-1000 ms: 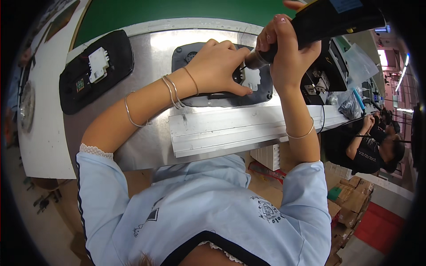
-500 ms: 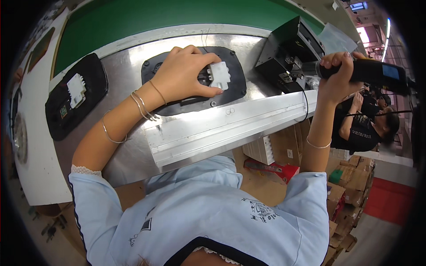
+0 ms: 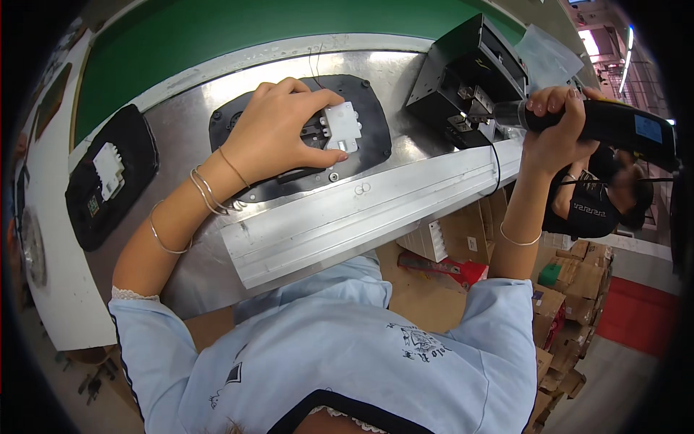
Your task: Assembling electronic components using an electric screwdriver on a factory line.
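Note:
A black panel with rounded corners lies on the metal work surface. My left hand rests over it, thumb and index finger gripping a white plastic block from two sides. In my right hand is a black power screwdriver, its fingers wrapped round the body. The screwdriver's metal nose points left, with its thin bit at the front of a black screw feeder box. Whether a screw sits on the bit is too small to tell.
A second black panel with a white block stands at far left. An aluminium rail runs along the near edge. A dark cable hangs over it by the feeder. Cardboard boxes and another person are at right.
The whole view has shifted a little, so the bench and panels appear farther left. My left hand stays on the white block. The screwdriver's bit remains at the feeder.

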### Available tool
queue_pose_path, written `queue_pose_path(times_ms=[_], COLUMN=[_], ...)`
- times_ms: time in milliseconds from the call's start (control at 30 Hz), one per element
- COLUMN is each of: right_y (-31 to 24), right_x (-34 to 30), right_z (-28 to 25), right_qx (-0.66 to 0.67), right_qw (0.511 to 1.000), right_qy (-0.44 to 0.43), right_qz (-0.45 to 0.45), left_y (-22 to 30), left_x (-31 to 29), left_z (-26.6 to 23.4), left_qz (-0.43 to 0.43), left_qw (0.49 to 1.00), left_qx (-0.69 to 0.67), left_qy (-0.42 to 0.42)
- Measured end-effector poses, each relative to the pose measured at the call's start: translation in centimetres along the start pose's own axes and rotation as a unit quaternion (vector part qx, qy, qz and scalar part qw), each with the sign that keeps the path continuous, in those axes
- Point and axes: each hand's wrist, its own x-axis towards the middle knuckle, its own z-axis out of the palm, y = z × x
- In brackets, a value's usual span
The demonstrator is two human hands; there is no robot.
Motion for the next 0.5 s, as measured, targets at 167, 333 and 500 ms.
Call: queue_pose_path(times_ms=[167, 333, 500], right_y=[1.4, 1.2, 0.7], right_x=[-0.1, -0.1, -0.9], right_z=[0.1, 0.5, 1.7], right_qx=[-0.006, 0.005, -0.002], right_qw=[1.0, 1.0, 0.997], right_qy=[-0.001, -0.008, -0.064], right_qz=[-0.003, 0.023, 0.033], left_y=[0.2, 0.0, -0.2], left_x=[0.2, 0.1, 0.2], left_z=[0.1, 0.1, 0.3], left_qz=[-0.004, -0.008, 0.004], left_qw=[1.0, 1.0, 1.0], left_qx=[0.001, 0.004, 0.001], left_qy=[-0.001, 0.0, 0.007])
